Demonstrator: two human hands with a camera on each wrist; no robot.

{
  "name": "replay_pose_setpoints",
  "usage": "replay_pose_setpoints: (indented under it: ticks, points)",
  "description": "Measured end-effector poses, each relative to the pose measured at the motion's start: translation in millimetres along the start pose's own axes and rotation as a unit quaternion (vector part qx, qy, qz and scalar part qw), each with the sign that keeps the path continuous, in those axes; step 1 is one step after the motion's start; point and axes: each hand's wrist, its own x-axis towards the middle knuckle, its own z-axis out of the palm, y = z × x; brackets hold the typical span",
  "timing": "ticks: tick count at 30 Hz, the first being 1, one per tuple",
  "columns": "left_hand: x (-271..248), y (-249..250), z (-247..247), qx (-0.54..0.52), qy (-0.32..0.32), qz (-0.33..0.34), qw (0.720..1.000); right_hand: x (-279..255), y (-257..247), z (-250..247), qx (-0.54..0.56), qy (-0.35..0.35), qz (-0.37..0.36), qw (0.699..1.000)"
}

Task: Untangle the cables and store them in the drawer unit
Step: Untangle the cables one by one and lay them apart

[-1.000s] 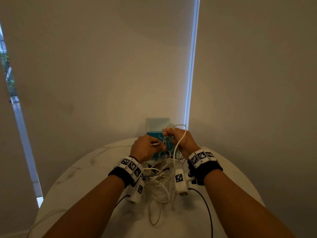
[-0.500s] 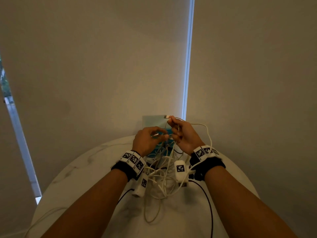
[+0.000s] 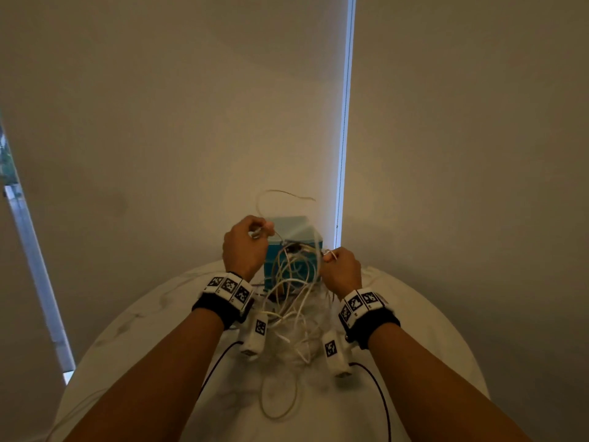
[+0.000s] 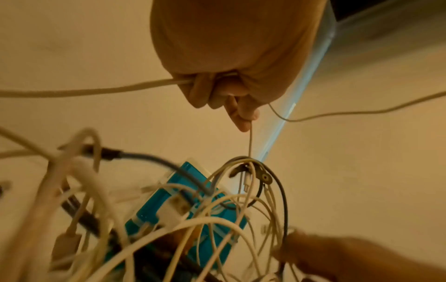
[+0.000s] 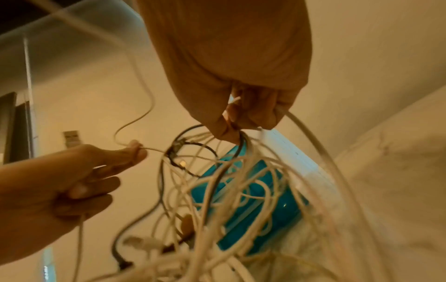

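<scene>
A: Report hand states and the location of the cables.

B: The left hand (image 3: 245, 247) is raised above the teal drawer unit (image 3: 294, 247), fingers curled, pinching a thin cable (image 4: 250, 141) that runs down into the tangle of cables (image 3: 294, 301). The right hand (image 3: 341, 271) is just right of the drawer unit, closed round several white strands of the tangle. The tangle hangs in front of the drawer unit and trails onto the tabletop (image 3: 414, 330).

A: What do the wrist views add?

B: The left wrist view shows a second, thicker cable (image 4: 96, 89) passing through the left fist, plus a dark grey cable (image 4: 154, 160) in the tangle. The right wrist view shows a USB plug (image 5: 71, 138) protruding above the left hand; the head view does not resolve it.
</scene>
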Motion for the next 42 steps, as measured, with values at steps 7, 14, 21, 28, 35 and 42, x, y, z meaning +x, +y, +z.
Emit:
replay_pose_setpoints:
  ticks: [7,14,21,28,35,42]
  points:
    - [-8.7,1.9,3.2,-0.028,-0.069,-0.017,0.997,-7.1,-14.5,4.0,0.082,-0.007,-0.025,0.996]
    - [-12.0,7.6,1.4,-0.018,-0.104,0.017,0.994,-13.8,-26.2,10.0,-0.025,-0.045,-0.197,0.979]
    - [-10.9,-18.9,-2.7,0.092,-0.08,-0.087,0.989,-19.9,-14.4,15.9,-0.007,0.014,-0.161,0.987]
    - [-0.9,-36.4,-12.7,0.053,-0.039,-0.17,0.983,-21.2,9.5,10.7,-0.068,-0.049,-0.116,0.99]
    - [-12.9,-17.6,-3.0,0.021,-0.078,-0.092,0.993,-22.9,-9.3,1.0,0.033,-0.027,-0.069,0.997]
    - [-24.8,1.2,-4.6,0.02,-0.079,-0.01,0.997,-19.4,-8.5,15.8,-0.011,0.005,-0.069,0.998]
